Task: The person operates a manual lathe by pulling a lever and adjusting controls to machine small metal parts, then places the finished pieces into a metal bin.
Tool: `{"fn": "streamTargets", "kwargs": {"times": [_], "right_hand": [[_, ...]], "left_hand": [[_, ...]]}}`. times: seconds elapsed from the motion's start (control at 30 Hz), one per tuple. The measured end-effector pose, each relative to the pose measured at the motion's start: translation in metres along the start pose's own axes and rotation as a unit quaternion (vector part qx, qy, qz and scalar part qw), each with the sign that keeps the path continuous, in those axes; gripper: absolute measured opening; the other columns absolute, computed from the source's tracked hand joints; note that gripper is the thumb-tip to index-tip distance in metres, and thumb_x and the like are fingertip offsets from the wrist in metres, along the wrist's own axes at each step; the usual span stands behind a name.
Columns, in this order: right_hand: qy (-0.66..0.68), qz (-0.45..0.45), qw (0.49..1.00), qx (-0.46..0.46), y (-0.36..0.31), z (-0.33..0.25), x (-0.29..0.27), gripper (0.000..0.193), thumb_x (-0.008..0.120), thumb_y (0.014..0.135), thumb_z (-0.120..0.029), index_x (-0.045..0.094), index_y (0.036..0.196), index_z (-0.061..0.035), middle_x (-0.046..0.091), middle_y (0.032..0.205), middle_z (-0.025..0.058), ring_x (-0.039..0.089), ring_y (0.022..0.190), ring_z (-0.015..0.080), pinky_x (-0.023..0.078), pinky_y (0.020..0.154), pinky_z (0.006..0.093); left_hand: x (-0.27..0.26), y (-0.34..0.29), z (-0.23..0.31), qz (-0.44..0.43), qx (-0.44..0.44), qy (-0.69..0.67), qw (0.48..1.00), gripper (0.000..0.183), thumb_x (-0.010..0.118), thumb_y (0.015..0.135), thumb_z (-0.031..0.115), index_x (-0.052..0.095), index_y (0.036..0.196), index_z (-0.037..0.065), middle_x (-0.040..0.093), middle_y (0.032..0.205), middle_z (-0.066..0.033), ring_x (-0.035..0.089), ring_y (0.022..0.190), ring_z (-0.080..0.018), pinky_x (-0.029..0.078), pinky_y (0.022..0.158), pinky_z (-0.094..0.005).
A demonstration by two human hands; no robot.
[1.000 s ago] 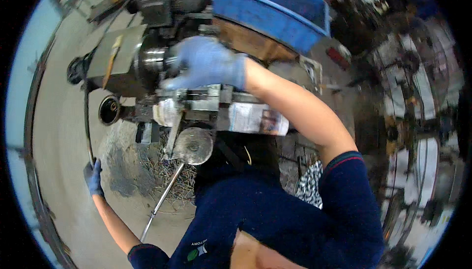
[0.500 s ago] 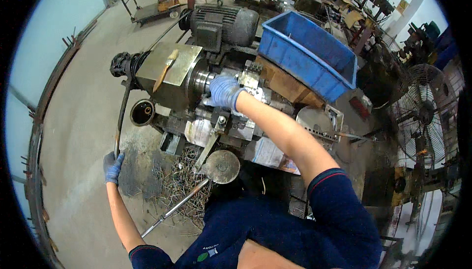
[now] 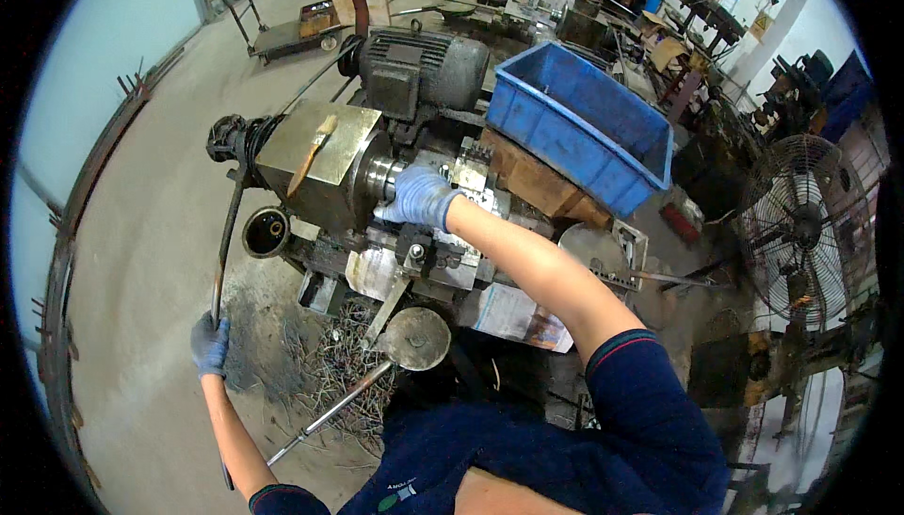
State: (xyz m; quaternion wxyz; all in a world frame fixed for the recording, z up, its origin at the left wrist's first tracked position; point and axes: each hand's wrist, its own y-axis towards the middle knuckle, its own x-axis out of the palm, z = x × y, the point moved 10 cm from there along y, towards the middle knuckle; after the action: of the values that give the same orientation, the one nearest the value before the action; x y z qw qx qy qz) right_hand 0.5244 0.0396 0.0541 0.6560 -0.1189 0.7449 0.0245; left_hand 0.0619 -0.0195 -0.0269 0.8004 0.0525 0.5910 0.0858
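My left hand (image 3: 210, 344), in a blue-grey glove, is wrapped round the lower part of a long dark lever (image 3: 226, 242) at the left of a small lathe. The lever rises to the end of the headstock (image 3: 325, 143). My right hand (image 3: 422, 198), gloved in blue, is closed right at the shiny metal chuck (image 3: 379, 179); its back hides whatever the fingers hold. Just below it stands the tool post (image 3: 417, 251). A wooden-handled brush (image 3: 312, 155) lies on top of the headstock.
Behind the lathe sits a motor (image 3: 424, 71), with a blue plastic bin (image 3: 579, 124) to its right. Metal shavings (image 3: 330, 374) cover the floor near a round disc (image 3: 417, 338) on a metal post. A large fan (image 3: 802, 228) stands at the right.
The view has shifted slightly, so the lathe sits lower in the picture. My right hand is a little closer to the chuck. My left hand keeps its hold on the lever.
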Motion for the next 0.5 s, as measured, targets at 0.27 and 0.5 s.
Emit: {"fn": "streamTargets", "kwargs": {"times": [0.27, 0.5], "right_hand": [[0.067, 0.039, 0.997, -0.007, 0.010, 0.009, -0.009, 0.058, 0.060, 0.070, -0.059, 0.067, 0.088, -0.0035, 0.065, 0.082, 0.0202, 0.063, 0.081, 0.0347, 0.050, 0.074, 0.0399], [0.172, 0.041, 0.984, -0.031, 0.046, 0.023, -0.021, 0.070, 0.056, 0.070, -0.066, 0.065, 0.085, 0.0015, 0.062, 0.084, 0.0257, 0.058, 0.085, 0.0414, 0.048, 0.074, 0.0418]], "left_hand": [[-0.001, 0.003, -0.001, 0.013, 0.007, 0.012, 1.000, 0.034, 0.058, 0.078, 0.036, 0.062, 0.090, 0.005, 0.062, 0.086, -0.0204, 0.058, 0.082, -0.0382, 0.045, 0.070, -0.0459], [0.005, 0.012, 0.001, -0.040, -0.026, 0.029, 0.998, 0.038, 0.059, 0.078, 0.036, 0.062, 0.092, 0.001, 0.061, 0.086, -0.0210, 0.058, 0.083, -0.0370, 0.045, 0.072, -0.0441]]}}
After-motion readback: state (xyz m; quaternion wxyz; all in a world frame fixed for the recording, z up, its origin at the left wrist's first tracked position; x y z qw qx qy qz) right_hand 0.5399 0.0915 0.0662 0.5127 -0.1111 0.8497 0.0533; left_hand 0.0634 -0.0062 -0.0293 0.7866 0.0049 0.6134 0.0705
